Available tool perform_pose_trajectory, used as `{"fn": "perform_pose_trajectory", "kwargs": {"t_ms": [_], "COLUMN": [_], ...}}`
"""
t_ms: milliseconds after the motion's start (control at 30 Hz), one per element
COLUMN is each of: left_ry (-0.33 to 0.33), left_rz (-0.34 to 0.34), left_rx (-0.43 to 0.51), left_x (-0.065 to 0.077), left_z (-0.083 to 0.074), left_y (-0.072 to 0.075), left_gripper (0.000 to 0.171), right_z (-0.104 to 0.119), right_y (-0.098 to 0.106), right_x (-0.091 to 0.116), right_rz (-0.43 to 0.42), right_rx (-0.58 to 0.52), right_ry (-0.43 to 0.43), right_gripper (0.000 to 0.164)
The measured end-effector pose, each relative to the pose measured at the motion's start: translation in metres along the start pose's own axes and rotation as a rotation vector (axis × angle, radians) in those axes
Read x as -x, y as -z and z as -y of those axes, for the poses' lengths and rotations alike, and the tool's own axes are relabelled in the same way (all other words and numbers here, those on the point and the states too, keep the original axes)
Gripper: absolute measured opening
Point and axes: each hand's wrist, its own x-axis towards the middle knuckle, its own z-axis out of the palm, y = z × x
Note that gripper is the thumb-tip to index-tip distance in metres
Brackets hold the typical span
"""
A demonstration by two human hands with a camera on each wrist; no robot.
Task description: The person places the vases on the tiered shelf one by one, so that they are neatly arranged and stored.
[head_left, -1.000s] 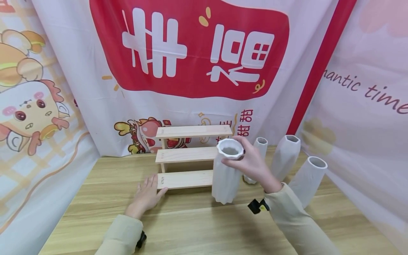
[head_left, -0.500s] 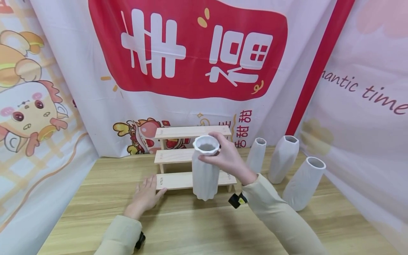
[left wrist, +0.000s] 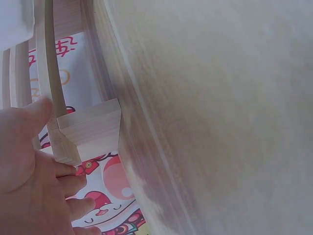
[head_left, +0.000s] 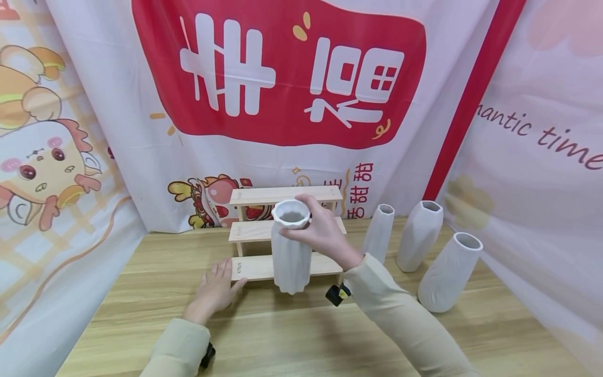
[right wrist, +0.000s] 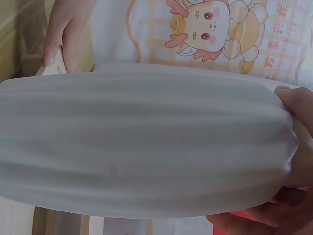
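Observation:
In the head view my right hand (head_left: 320, 230) grips a white fluted vase (head_left: 291, 262) near its scalloped rim, thumb in front and fingers behind. The vase is upright in front of a three-tier wooden stand (head_left: 256, 268) and hides part of its lower two shelves. Its ribbed side (right wrist: 146, 142) fills the right wrist view, with the gripping fingers (right wrist: 298, 105) at the right. My left hand (head_left: 215, 288) holds the left end of the lowest shelf. The left wrist view shows its thumb (left wrist: 39, 112) along the shelf's front edge and its fingers at the end.
To the right stand three more white vases: a slim one (head_left: 379, 230), a faceted one (head_left: 419, 238) and a wide-bodied one (head_left: 449, 272). The wood-grain table (head_left: 282, 340) ends against a printed cloth backdrop (head_left: 301, 73) behind and at both sides.
My right hand has carried the fluted vase leftward, from the right end of the stand to in front of its middle. The left hand has stayed at the lowest shelf's left end.

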Motion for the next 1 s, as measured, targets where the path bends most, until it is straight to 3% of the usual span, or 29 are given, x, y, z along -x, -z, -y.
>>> {"fn": "perform_pose_trajectory", "kwargs": {"t_ms": [1000], "left_ry": [0.0], "left_rz": [0.028], "left_rx": [0.001], "left_x": [-0.002], "left_z": [0.001], "left_y": [-0.001], "left_gripper": [0.075], "right_z": [0.005], "right_y": [-0.045], "right_x": [-0.032], "right_rz": [-0.001], "right_rx": [-0.057], "right_ry": [0.06], "right_gripper": [0.076]}}
